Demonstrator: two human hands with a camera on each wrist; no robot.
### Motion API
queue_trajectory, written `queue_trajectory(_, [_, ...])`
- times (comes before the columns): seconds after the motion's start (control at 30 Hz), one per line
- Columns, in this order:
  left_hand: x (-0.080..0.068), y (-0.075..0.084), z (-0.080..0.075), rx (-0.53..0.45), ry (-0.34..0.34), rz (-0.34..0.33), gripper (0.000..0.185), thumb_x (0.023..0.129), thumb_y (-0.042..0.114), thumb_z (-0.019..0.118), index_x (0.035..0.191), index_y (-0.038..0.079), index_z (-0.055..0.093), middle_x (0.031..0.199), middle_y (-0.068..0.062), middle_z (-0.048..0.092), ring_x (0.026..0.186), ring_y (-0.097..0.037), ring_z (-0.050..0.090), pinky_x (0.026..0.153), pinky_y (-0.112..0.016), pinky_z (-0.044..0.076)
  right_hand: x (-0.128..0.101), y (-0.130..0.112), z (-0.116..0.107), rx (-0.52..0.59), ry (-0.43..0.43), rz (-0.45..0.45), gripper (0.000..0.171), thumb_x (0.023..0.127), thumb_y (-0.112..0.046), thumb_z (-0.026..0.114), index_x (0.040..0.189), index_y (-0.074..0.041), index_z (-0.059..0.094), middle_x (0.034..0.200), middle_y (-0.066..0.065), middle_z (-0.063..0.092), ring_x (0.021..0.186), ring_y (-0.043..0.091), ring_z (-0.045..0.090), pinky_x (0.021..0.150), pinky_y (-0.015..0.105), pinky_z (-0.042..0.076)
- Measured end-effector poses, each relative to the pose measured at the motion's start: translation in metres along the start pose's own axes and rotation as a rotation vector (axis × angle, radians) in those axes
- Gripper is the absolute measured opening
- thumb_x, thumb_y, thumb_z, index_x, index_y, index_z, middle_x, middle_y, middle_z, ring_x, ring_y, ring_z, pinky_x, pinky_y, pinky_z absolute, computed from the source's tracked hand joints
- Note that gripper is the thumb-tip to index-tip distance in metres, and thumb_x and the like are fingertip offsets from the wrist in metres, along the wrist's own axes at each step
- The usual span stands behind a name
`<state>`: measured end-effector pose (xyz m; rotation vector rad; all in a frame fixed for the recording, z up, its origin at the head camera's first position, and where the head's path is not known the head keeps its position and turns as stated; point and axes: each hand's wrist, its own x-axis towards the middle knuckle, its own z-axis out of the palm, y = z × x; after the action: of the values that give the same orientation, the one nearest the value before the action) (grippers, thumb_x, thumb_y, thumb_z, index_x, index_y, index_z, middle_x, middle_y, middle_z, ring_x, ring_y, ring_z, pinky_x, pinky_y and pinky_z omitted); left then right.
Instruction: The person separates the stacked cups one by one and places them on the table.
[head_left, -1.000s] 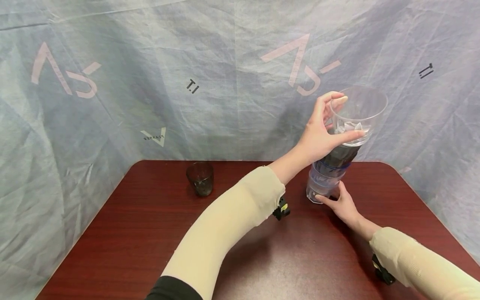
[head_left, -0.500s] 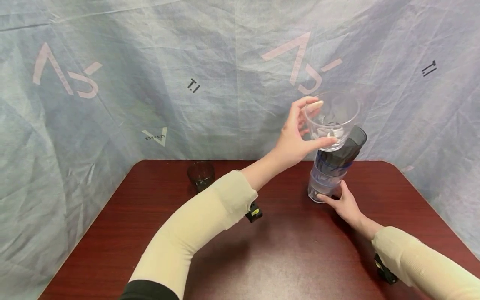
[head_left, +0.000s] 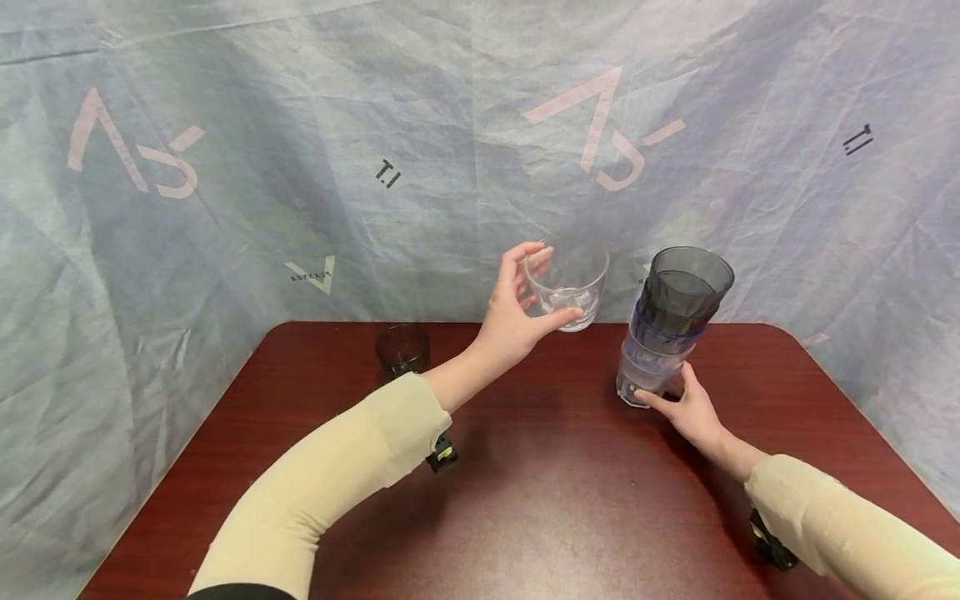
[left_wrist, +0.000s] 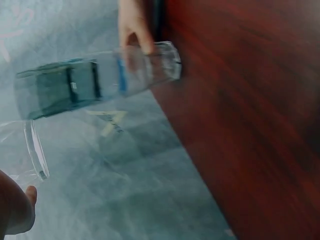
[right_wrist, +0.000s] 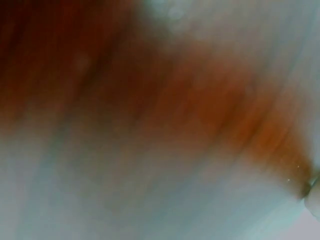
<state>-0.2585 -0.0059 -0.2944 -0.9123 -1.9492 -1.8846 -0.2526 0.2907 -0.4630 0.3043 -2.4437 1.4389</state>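
My left hand (head_left: 513,304) grips a clear cup (head_left: 573,292) by its side, thumb in front, above the back part of the table. To its right a leaning stack of nested cups (head_left: 667,333) stands on the table, dark grey at the top, blue-tinted in the middle and clear at the bottom. Low on that stack, my right hand (head_left: 693,410) holds the bottom cup between thumb and fingers. The left wrist view shows the stack (left_wrist: 95,82) sideways, apart from the clear cup (left_wrist: 35,150). A blurred right wrist view hides detail.
A dark cup (head_left: 403,348) stands at the back left of the reddish-brown table (head_left: 570,500), partly behind my left forearm. A grey printed cloth (head_left: 450,100) hangs behind the table's back edge.
My left hand has lifted the clear cup off the top of the stack and carried it left and down. The right hand has stayed at the stack's base.
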Motion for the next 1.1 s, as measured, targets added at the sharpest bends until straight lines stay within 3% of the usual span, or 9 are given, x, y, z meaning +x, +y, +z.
queue_trajectory(0.27, [-0.031,-0.019,-0.027,0.064,0.048,-0.047,0.078,0.077,0.004,0.083,0.137,0.011,0.034,0.142,0.004,0.048,0.130,-0.008,0.044,0.102,-0.049,0.038,-0.002,0.001,0.001,0.019,-0.006,0.016,0.074,0.084,-0.005,0.076,0.142,0.000,0.031,0.132,0.022,0.049,0.101,-0.013,0.048,0.085,0.015,0.042])
queue_trajectory(0.63, [-0.060,-0.055,-0.050,0.113,0.162,-0.160,0.079,0.074,0.005,0.085,0.136,0.013,0.038,0.143,-0.002,0.048,0.132,-0.021,0.043,0.097,-0.050,0.041,-0.001,0.002,-0.005,-0.012,-0.013,0.042,0.074,0.086,-0.007,0.074,0.144,-0.002,0.029,0.135,0.023,0.049,0.103,-0.012,0.046,0.086,0.016,0.041])
queue_trajectory(1.03, [-0.076,-0.098,-0.069,0.210,0.248,-0.249,0.079,0.075,0.008,0.085,0.135,0.011,0.034,0.142,-0.011,0.046,0.131,-0.025,0.043,0.099,-0.052,0.040,0.000,0.000,-0.004,-0.050,-0.023,0.047,0.075,0.087,-0.009,0.074,0.145,-0.002,0.029,0.136,0.022,0.048,0.103,-0.009,0.045,0.089,0.022,0.041])
queue_trajectory(1.1, [-0.077,-0.098,-0.070,0.233,0.257,-0.261,0.078,0.075,0.006,0.084,0.135,0.009,0.034,0.141,-0.015,0.046,0.130,-0.028,0.043,0.099,-0.052,0.040,0.000,0.000,-0.003,-0.048,-0.019,0.044,0.074,0.087,-0.009,0.075,0.145,-0.002,0.029,0.135,0.022,0.048,0.102,-0.010,0.045,0.089,0.023,0.041])
